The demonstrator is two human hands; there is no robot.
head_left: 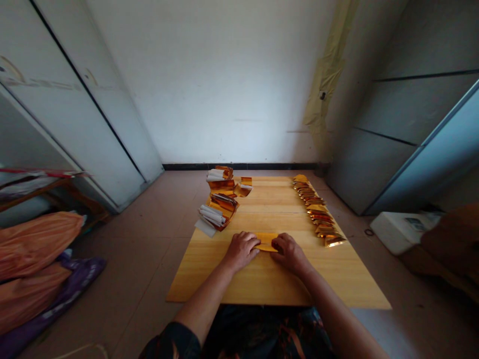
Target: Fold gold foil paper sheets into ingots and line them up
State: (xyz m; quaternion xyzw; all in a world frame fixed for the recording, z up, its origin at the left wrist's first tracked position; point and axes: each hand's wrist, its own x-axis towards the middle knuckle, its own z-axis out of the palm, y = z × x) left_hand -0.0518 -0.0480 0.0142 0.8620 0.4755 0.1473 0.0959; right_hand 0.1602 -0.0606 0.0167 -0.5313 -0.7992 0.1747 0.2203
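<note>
A small gold paper piece (267, 242) lies low over the wooden board, between my two hands. My left hand (243, 249) has its fingers closed on the paper's left end. At the right end, my right hand (289, 252) grips the same paper with bent fingers. Loose gold sheets with white backs (219, 212) are heaped at the board's left side, some curled. Along the right edge runs a row of several folded gold pieces (318, 212), standing close together.
The wooden board (269, 284) spans the space before my lap. Orange and purple bags (41, 269) lie at the left. A white box (398, 232) sits on the floor at the right. Behind is a white wall (232, 89), with cabinets either side.
</note>
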